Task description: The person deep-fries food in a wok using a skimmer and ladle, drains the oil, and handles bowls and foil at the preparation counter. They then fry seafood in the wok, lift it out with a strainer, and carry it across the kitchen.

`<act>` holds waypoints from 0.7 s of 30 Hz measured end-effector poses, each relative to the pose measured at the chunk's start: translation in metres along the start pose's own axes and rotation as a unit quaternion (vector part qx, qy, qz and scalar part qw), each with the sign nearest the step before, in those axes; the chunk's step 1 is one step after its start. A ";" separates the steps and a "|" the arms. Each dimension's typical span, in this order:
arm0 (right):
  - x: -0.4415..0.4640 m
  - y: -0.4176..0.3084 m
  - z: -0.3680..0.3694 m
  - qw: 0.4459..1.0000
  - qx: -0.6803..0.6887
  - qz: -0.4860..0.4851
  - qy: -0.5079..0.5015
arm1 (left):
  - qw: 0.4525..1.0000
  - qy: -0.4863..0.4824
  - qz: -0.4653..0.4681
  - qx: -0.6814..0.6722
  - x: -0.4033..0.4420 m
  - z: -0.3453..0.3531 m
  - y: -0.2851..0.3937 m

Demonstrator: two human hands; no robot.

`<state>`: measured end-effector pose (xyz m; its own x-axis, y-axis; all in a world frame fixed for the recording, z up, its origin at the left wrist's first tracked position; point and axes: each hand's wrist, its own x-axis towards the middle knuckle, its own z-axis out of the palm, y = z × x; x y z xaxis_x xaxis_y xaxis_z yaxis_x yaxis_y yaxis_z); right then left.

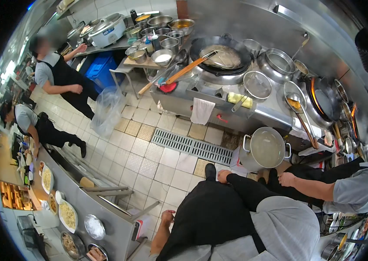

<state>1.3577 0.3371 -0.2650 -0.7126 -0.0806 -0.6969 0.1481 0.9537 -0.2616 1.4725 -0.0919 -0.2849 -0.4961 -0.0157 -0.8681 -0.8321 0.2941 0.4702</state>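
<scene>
My left hand [168,216] hangs low on my left side, near the end of the steel counter. Its fingers are loosely curled, with nothing visible in them. My right hand [224,176] is in front of my black apron [205,213], at the end of a dark sleeve. Its fingers are bent in and I see no object in them. Ahead of it stands a large two-handled pot [266,148] holding cloudy liquid. Neither hand touches the pot.
A wok [221,52] with a wooden-handled tool sits on the range. A co-worker [358,187] stands close at my right; two others [57,78] are at the far left. Plates of food [67,216] are on the left counter [114,226]. A floor grate [192,147] crosses the tiles.
</scene>
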 end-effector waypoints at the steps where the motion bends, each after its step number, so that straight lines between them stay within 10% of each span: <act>1: 0.003 0.004 0.006 1.000 0.003 -0.001 0.011 | 1.000 0.015 0.021 0.013 -0.006 0.001 -0.001; 21: -0.011 0.010 -0.002 0.997 0.043 0.035 -0.053 | 0.980 0.149 0.135 -0.006 -0.001 0.006 0.034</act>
<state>1.3652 0.3478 -0.2587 -0.6220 -0.0492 -0.7815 0.2572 0.9298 -0.2633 1.4458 -0.0766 -0.2693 -0.7478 -0.2172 -0.6274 -0.6621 0.3147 0.6801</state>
